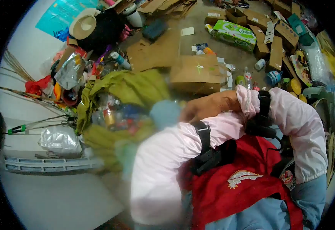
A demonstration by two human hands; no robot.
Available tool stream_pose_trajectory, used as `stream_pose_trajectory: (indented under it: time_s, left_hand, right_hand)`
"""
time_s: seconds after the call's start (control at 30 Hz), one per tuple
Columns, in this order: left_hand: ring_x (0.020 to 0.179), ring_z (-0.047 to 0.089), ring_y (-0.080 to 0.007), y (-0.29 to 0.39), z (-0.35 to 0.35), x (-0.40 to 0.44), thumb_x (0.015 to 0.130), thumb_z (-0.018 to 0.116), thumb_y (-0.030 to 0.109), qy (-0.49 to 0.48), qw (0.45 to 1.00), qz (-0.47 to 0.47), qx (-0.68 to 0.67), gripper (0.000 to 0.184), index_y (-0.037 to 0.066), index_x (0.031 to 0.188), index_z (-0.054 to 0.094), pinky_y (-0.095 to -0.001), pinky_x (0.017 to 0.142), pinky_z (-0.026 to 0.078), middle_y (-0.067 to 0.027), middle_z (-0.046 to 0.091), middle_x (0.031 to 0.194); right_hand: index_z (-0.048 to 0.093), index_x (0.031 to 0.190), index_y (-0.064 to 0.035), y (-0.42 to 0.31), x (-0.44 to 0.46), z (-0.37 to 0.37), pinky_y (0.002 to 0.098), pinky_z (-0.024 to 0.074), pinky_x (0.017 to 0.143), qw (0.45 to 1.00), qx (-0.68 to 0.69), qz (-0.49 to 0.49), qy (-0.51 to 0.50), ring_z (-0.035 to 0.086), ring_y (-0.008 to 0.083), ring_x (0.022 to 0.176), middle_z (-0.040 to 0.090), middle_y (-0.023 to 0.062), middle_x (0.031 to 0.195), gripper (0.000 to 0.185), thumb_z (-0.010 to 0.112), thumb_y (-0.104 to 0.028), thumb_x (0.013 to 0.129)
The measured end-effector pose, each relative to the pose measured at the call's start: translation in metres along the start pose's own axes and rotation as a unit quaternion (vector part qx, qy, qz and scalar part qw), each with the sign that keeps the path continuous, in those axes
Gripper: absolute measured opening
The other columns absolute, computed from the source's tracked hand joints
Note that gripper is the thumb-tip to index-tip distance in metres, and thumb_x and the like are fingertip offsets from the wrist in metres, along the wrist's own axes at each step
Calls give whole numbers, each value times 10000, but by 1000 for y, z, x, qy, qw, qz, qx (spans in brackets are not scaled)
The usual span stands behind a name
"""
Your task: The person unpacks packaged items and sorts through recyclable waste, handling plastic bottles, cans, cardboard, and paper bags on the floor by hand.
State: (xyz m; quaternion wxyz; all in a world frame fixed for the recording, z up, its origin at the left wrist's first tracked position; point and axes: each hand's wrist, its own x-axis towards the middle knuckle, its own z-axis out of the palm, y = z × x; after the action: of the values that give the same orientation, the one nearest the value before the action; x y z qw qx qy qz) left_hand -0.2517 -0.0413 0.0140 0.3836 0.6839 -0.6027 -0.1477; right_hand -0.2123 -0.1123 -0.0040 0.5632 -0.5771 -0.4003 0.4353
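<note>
My right hand [203,109] reaches to the left across my front, coming out of a pink sleeve with a black strap. Its fingers are smeared by motion. A blurred pale blue round thing [165,115] lies just beyond the fingertips; whether I hold it does not show. My left forearm crosses to the right beneath it, in a pale pink sleeve [228,128] with another black strap. My left hand is hidden behind the right arm. Left of the hands is an olive-green bag [131,88], gaping, with bottles and a gold-coloured can [108,117] inside.
A brown cardboard box [196,74] stands beyond my hands. Farther right are a green printed carton [234,35], several cardboard boxes and a clear plastic bottle [248,76]. Mixed packaging heaps up at the left, above a silvery package [60,140] and a white slatted piece [46,165].
</note>
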Motion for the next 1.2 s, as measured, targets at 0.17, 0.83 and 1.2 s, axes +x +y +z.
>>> stream_pose_trajectory:
  time_s: [0.17,0.83,1.2]
  left_hand:
    - [778,548,-248,-37,-21,11,826,484,235,69,992,-60,-86,203,82,945,546,-351,656,444,-97,561,809]
    - [785,532,-151,-258,-113,2,839,520,356,578,621,-211,-486,294,143,1036,471,-305,709,401,-11,558,887]
    - [803,540,-156,-257,-108,8,840,515,350,530,608,-89,-584,266,148,1012,488,-304,726,401,-13,562,890]
  right_hand:
    - [595,939,-25,-9,-12,-41,317,463,638,903,-380,-29,197,563,178,768,607,69,797,218,598,-131,748]
    - [562,979,-18,65,24,55,222,406,595,892,127,-37,432,500,87,684,553,17,723,320,627,-259,778]
    - [451,1186,-36,71,18,57,301,444,689,854,95,-75,506,542,184,833,561,92,955,433,552,-254,826]
